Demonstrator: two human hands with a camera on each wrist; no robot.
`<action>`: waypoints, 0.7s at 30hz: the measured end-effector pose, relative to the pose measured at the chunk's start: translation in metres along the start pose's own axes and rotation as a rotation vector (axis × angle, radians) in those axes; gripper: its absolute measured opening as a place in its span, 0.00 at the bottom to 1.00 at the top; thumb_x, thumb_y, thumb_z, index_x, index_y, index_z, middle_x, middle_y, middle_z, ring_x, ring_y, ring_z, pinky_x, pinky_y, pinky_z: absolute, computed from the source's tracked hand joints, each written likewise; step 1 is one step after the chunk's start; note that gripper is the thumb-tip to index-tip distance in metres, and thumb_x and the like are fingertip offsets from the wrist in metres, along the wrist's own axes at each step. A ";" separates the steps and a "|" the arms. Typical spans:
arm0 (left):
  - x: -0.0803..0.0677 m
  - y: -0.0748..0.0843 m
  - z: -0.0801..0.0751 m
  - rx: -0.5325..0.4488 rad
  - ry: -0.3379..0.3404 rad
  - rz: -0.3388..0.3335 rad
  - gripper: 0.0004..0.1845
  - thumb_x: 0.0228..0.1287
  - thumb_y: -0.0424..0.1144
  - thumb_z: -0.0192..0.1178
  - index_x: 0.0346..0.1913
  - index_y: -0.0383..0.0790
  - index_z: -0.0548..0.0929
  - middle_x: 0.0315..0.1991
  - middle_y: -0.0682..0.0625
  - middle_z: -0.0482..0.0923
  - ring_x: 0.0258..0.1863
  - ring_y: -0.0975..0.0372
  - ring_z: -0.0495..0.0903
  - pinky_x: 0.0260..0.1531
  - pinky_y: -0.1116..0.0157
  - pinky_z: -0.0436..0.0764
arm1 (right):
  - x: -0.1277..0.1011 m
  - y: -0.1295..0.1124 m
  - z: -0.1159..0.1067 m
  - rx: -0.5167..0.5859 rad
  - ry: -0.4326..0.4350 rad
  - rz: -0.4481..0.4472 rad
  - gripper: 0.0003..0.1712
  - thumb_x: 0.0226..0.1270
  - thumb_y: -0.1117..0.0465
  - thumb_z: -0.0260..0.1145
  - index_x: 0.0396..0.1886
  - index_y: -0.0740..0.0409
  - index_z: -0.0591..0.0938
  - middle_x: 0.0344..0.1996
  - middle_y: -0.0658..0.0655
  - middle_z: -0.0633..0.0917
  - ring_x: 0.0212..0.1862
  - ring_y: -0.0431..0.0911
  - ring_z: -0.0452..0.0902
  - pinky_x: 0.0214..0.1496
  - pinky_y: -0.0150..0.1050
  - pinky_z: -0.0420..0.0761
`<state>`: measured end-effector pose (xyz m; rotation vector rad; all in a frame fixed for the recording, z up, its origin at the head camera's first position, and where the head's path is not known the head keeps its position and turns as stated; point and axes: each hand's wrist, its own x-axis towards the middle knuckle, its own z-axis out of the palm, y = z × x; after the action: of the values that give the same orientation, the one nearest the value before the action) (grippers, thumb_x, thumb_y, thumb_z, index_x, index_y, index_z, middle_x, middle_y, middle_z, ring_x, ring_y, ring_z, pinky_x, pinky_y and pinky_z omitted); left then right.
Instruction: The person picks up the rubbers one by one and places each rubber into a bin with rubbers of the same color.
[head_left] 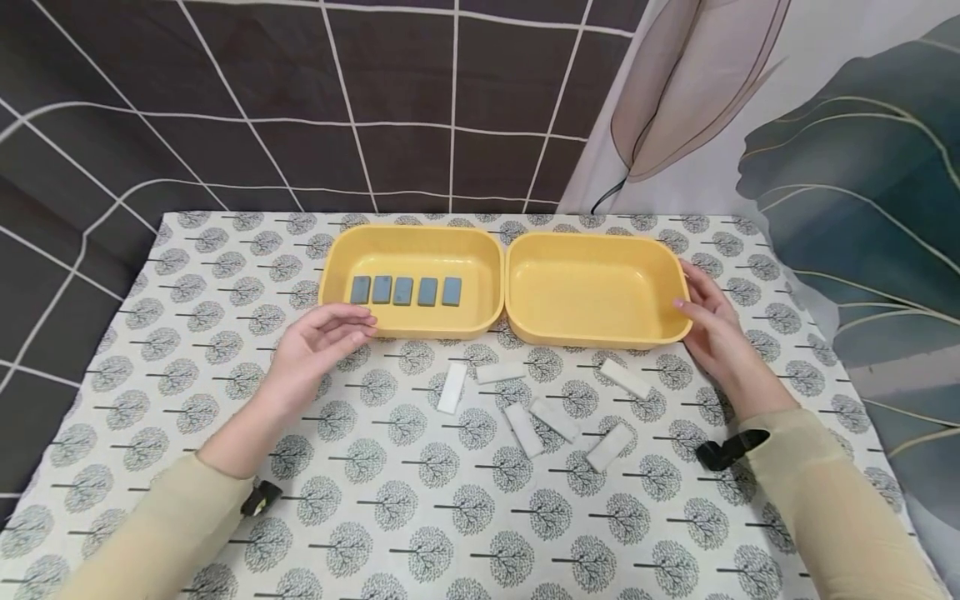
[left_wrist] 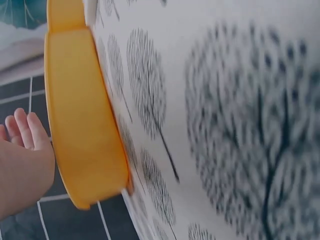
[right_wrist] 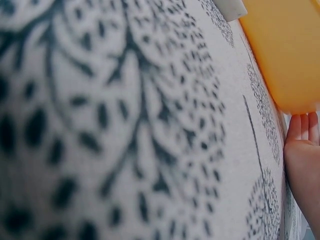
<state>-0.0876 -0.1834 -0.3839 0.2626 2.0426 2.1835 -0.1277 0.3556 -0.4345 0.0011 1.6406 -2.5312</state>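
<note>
Smooth rounded yellow plastic trays [head_left: 592, 333] between hands [head_left: 318, 346]

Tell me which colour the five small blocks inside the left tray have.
The five small blocks are grey-blue, and the head view shows them best.

Tree-print tablecloth [head_left: 420, 517], dark grid curtain [head_left: 225, 100], leaf-print curtain [head_left: 847, 150]
</note>
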 end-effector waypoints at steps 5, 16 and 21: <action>-0.003 -0.008 0.017 0.047 -0.029 -0.001 0.19 0.68 0.18 0.58 0.53 0.42 0.85 0.47 0.58 0.89 0.49 0.69 0.87 0.58 0.74 0.86 | 0.000 0.000 0.000 0.002 0.006 0.006 0.38 0.77 0.80 0.53 0.81 0.50 0.66 0.71 0.45 0.74 0.67 0.36 0.76 0.67 0.28 0.83; 0.002 -0.019 0.043 0.337 -0.213 0.015 0.15 0.65 0.23 0.66 0.55 0.26 0.84 0.52 0.38 0.88 0.47 0.68 0.87 0.56 0.73 0.87 | 0.001 0.001 -0.002 -0.024 0.003 0.001 0.39 0.77 0.79 0.53 0.83 0.51 0.63 0.71 0.44 0.74 0.67 0.36 0.77 0.67 0.29 0.83; 0.004 -0.023 0.054 0.434 -0.295 0.034 0.16 0.65 0.24 0.69 0.56 0.31 0.85 0.53 0.38 0.89 0.51 0.53 0.89 0.59 0.61 0.89 | 0.002 0.001 -0.002 -0.041 0.005 0.002 0.39 0.77 0.79 0.53 0.83 0.52 0.63 0.71 0.44 0.73 0.68 0.36 0.75 0.67 0.28 0.83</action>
<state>-0.0804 -0.1283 -0.4032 0.6271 2.3156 1.5738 -0.1297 0.3570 -0.4360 0.0053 1.6941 -2.4977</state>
